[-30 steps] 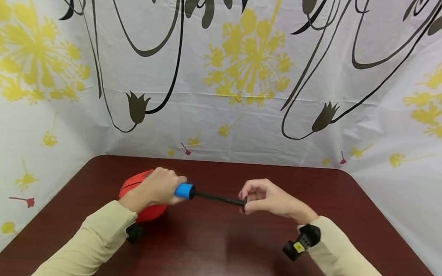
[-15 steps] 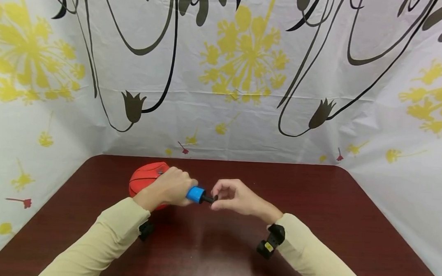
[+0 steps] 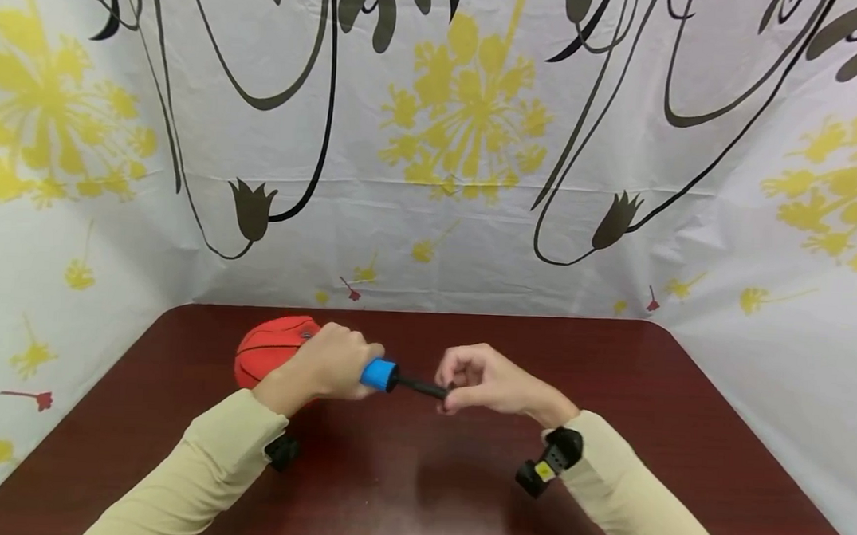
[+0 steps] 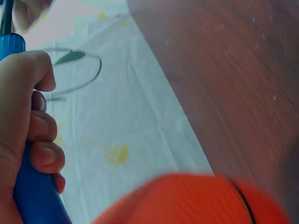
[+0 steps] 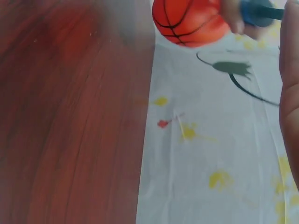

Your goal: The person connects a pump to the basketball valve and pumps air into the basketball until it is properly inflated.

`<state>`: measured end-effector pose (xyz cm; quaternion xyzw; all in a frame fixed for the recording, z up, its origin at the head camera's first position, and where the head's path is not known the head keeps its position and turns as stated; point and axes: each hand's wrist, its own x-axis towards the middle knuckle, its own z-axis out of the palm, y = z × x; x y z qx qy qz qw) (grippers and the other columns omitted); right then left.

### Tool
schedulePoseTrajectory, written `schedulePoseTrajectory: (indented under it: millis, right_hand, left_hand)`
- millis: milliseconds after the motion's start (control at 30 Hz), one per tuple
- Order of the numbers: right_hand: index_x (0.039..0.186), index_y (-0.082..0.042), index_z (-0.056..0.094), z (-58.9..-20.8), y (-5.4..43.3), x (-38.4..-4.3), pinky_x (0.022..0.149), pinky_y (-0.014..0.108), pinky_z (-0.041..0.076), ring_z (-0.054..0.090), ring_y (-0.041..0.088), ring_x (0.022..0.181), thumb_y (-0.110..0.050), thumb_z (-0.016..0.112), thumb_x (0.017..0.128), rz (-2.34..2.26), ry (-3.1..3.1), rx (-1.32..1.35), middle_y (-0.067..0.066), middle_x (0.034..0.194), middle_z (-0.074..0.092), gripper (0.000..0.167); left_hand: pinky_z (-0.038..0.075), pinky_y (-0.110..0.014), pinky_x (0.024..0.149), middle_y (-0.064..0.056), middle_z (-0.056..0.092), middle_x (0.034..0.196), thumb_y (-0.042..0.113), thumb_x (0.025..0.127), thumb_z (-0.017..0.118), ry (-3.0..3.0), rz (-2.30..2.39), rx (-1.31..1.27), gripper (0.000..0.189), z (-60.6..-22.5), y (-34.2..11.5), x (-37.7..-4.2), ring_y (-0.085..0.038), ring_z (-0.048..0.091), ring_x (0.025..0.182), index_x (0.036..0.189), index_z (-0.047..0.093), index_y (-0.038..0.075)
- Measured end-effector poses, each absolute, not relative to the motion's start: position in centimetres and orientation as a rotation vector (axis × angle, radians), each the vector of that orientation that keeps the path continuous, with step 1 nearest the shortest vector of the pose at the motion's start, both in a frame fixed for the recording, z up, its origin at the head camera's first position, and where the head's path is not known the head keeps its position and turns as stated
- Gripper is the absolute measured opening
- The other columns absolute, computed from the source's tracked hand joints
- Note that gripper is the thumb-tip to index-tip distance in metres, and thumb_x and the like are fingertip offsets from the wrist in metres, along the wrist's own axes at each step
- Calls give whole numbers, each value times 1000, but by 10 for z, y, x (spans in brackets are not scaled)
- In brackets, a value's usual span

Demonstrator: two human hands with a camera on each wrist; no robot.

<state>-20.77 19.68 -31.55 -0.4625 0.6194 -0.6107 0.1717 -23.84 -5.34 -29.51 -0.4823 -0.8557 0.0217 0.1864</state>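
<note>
A blue hand pump (image 3: 378,375) with a black rod (image 3: 423,388) is held in the air, nearly level. My left hand (image 3: 329,362) grips its blue barrel (image 4: 38,198), fingers wrapped round it in the left wrist view. My right hand (image 3: 498,382) pinches the black end of the rod between thumb and fingers. Part of the rod shows outside the barrel. Behind and left of my left hand is a red ball (image 3: 270,350) with black basketball lines. My left hand and wrist hide where the pump's far end lies against the ball.
The dark red-brown table (image 3: 390,489) lies under both hands. A white patterned cloth (image 3: 315,239) hangs behind the table's back edge and along both sides. Black cameras (image 3: 549,463) are strapped to the wrists.
The right hand has pushed the rod left, almost fully into the barrel, then pulled it partly out again to the right. The ball has shifted and turned a little with the left hand.
</note>
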Motion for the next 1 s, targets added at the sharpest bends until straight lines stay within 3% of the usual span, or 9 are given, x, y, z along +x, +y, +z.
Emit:
schedulePoseTrajectory:
  millis: [200,533,700,867,1000]
  right_hand:
    - [84,4,49,-316,170,-211,57,30,43,57,14,67,-15,62,81,-1628,1945,-1320,7,83,52,24]
    - [80,0,49,-314,206,-202,65,27,50,61,14,74,-4,63,79,-1692,1700,-1206,2,83,52,15]
    - [83,3,47,-324,180,-210,63,28,49,59,12,71,-8,62,81,-1681,1788,-1258,1,80,53,19]
    - [85,2,50,-330,155,-215,58,29,47,57,19,64,-9,63,80,-1635,2039,-1272,3,79,54,18]
    - [86,1,52,-325,165,-211,58,28,46,56,22,63,-9,65,79,-1625,2060,-1189,3,80,55,18]
  left_hand:
    - [33,-22,42,6,42,51,31,66,69,-2459,35,-1386,25,-296,-49,-236,-8,38,42,64,50,14]
    - [37,-24,44,5,47,55,30,66,71,-2516,19,-1336,26,-301,-75,-243,-8,42,46,68,50,15]
    - [35,-25,44,5,46,55,32,66,69,-2497,48,-1371,24,-304,-68,-244,-9,42,46,69,52,15]
    - [35,-23,44,6,44,54,33,66,69,-2539,67,-1359,24,-306,-62,-243,-8,39,44,68,53,15]
    - [36,-23,46,7,44,54,34,67,68,-2571,13,-1371,24,-308,-65,-245,-7,40,46,69,53,15]
